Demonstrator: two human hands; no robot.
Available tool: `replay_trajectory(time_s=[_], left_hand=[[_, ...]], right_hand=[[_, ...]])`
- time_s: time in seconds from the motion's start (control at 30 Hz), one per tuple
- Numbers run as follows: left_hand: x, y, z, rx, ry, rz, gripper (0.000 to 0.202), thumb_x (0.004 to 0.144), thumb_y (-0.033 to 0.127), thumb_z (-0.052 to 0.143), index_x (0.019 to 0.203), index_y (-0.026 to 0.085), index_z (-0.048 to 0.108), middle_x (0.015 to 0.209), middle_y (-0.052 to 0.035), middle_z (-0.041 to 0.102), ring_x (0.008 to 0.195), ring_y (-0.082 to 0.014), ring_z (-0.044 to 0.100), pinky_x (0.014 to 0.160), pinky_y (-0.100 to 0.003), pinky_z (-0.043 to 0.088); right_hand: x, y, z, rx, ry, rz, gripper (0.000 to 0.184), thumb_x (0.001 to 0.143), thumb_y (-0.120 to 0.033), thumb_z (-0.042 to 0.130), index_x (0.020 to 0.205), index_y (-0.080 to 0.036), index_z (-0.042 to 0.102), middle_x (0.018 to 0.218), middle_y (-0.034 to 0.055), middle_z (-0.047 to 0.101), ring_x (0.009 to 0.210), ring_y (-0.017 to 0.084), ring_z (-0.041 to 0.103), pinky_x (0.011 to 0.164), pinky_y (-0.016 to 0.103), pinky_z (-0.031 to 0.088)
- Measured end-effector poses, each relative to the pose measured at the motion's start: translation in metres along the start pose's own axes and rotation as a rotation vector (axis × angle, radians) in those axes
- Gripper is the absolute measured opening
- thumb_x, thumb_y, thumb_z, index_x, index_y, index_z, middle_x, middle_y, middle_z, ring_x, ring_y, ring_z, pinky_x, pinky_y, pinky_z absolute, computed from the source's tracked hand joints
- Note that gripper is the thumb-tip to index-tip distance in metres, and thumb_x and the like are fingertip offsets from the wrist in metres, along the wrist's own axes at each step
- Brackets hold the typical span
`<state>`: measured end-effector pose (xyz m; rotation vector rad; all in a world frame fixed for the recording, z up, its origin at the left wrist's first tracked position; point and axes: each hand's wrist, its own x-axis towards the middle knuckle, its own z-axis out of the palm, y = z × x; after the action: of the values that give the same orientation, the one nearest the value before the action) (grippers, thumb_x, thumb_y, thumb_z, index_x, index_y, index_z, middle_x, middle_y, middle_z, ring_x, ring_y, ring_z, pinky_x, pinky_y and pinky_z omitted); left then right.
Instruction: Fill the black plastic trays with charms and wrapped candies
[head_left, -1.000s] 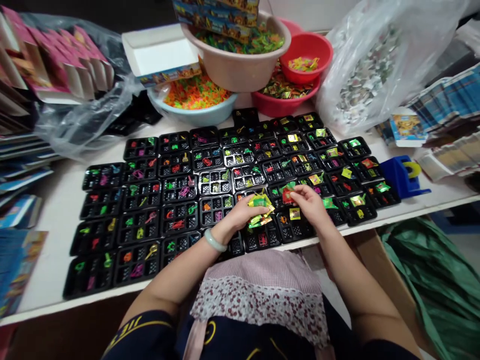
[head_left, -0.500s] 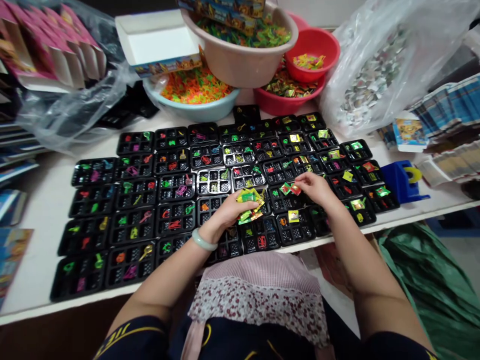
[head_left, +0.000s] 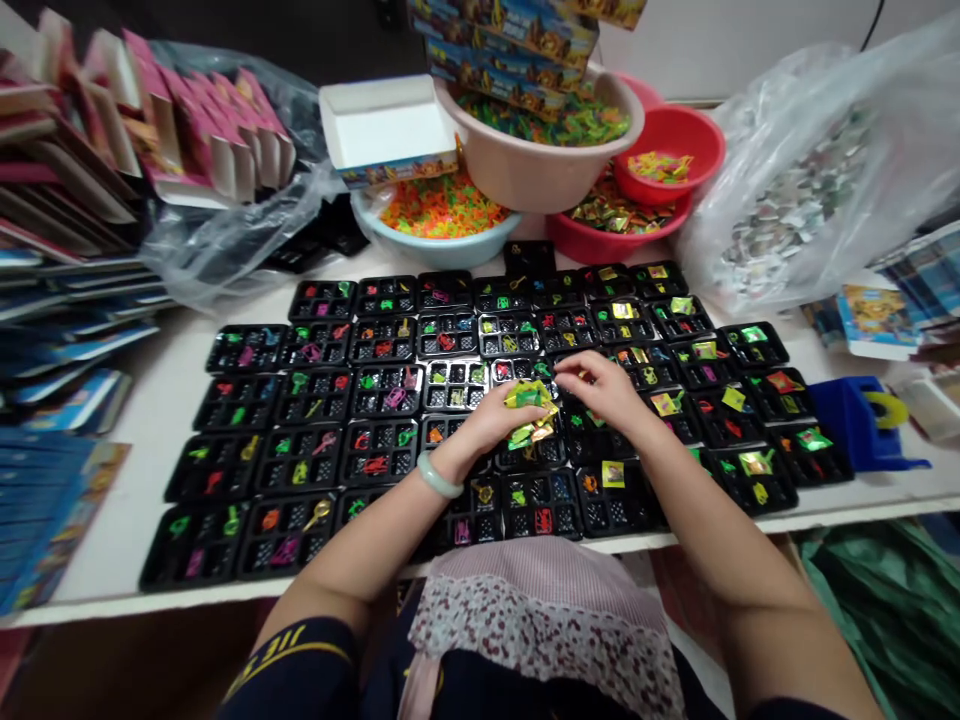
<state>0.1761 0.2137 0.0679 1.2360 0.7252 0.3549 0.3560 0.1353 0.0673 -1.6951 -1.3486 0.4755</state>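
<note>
In the head view, my left hand (head_left: 499,418) is closed around a bunch of small shiny packets (head_left: 532,408), yellow, green and gold. My right hand (head_left: 604,392) is just to the right of it, thumb and fingers drawn together above the black trays; whatever they hold, if anything, is too small to tell. Rows of black compartment trays (head_left: 300,455) lie beneath both hands, with small coloured plastic toys in their compartments. On several right-hand trays lie packets too, such as a yellow packet (head_left: 613,473) near the front.
Behind the trays stand a blue basin (head_left: 442,245), a pale pink basin (head_left: 525,165) and red bowls (head_left: 709,150), all holding small pieces. A plastic bag (head_left: 750,260) and a blue tape dispenser (head_left: 844,430) sit at right. Stacked boxes (head_left: 67,400) line the left.
The camera view has shifted, so the scene sits farther right. My right hand has come closer to the left one, and the red and green packets at its fingertips no longer show clearly.
</note>
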Motion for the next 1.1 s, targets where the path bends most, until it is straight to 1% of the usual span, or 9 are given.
replay_trajectory(time_s=[0.13,0.3,0.37,0.47,0.63,0.73,0.9,1.0,1.1], left_hand=[[0.011,-0.002,-0.002,0.023,-0.019,0.006,0.038,0.054,0.025,0.083,0.082,0.013,0.059,0.071,0.0020,0.062,0.062,-0.0090,0.055,0.064,-0.024,0.042],[0.023,-0.001,-0.005,-0.070,-0.046,-0.014,0.043,0.052,0.025,0.083,0.087,0.013,0.061,0.079,-0.0012,0.066,0.068,-0.0109,0.058,0.070,-0.026,0.044],[0.026,0.001,-0.008,-0.075,-0.049,-0.012,0.041,0.053,0.024,0.083,0.087,0.013,0.062,0.081,-0.0025,0.067,0.070,-0.0117,0.060,0.073,-0.027,0.045],[0.029,0.005,-0.011,-0.077,-0.039,-0.001,0.037,0.055,0.023,0.082,0.086,0.013,0.063,0.083,-0.0030,0.067,0.072,-0.0124,0.061,0.075,-0.028,0.046],[0.032,0.010,-0.016,-0.025,-0.012,0.006,0.038,0.057,0.025,0.082,0.088,0.014,0.063,0.084,-0.0032,0.068,0.073,-0.0130,0.061,0.076,-0.029,0.047],[0.036,0.014,-0.021,-0.001,-0.024,0.018,0.040,0.056,0.025,0.082,0.090,0.014,0.064,0.086,-0.0036,0.068,0.074,-0.0133,0.061,0.077,-0.030,0.047],[0.045,0.019,-0.026,0.087,-0.080,0.045,0.044,0.055,0.023,0.081,0.095,0.012,0.065,0.081,-0.0015,0.065,0.072,-0.0129,0.058,0.074,-0.029,0.045],[0.048,0.020,-0.025,0.135,-0.075,0.064,0.046,0.055,0.023,0.081,0.098,0.012,0.065,0.086,-0.0021,0.066,0.076,-0.0133,0.058,0.076,-0.028,0.044],[0.049,0.020,-0.024,0.057,-0.067,0.032,0.050,0.055,0.023,0.082,0.101,0.014,0.064,0.087,-0.0021,0.066,0.074,-0.0118,0.058,0.076,-0.027,0.044]], right_hand=[[-0.011,-0.021,0.017,0.224,-0.082,0.108,0.020,0.071,-0.040,0.067,0.073,-0.021,0.060,0.071,-0.0011,0.060,0.065,0.014,0.055,0.063,0.029,0.044],[0.003,-0.002,0.018,0.507,-0.004,0.309,0.030,0.069,-0.049,0.065,0.074,-0.021,0.054,0.067,-0.0018,0.061,0.060,0.014,0.056,0.057,0.028,0.046],[0.020,0.012,0.009,0.432,0.124,0.291,0.030,0.069,-0.049,0.065,0.077,-0.021,0.056,0.070,-0.0004,0.064,0.064,0.015,0.058,0.060,0.029,0.047],[0.060,0.037,-0.005,0.126,0.288,0.196,0.023,0.074,-0.043,0.061,0.079,-0.020,0.061,0.075,0.0021,0.066,0.071,0.018,0.060,0.071,0.033,0.047],[0.110,0.058,-0.008,-0.261,0.204,0.188,0.017,0.078,-0.028,0.055,0.083,-0.019,0.068,0.092,0.0087,0.069,0.091,0.024,0.060,0.088,0.041,0.043],[0.104,0.038,0.003,-0.208,0.154,0.040,0.020,0.079,-0.030,0.056,0.091,-0.020,0.069,0.103,0.0101,0.068,0.102,0.025,0.057,0.093,0.042,0.040],[0.062,-0.018,0.018,0.104,-0.194,-0.054,0.022,0.073,-0.038,0.066,0.088,-0.023,0.068,0.089,0.0029,0.065,0.082,0.017,0.060,0.072,0.031,0.046],[0.050,-0.027,0.023,0.256,-0.143,0.037,0.021,0.070,-0.041,0.067,0.076,-0.021,0.063,0.079,0.0006,0.062,0.074,0.015,0.057,0.068,0.029,0.046],[0.051,-0.017,0.024,0.481,-0.048,0.225,0.032,0.067,-0.049,0.068,0.076,-0.021,0.057,0.072,-0.0018,0.060,0.065,0.012,0.055,0.062,0.027,0.046]])
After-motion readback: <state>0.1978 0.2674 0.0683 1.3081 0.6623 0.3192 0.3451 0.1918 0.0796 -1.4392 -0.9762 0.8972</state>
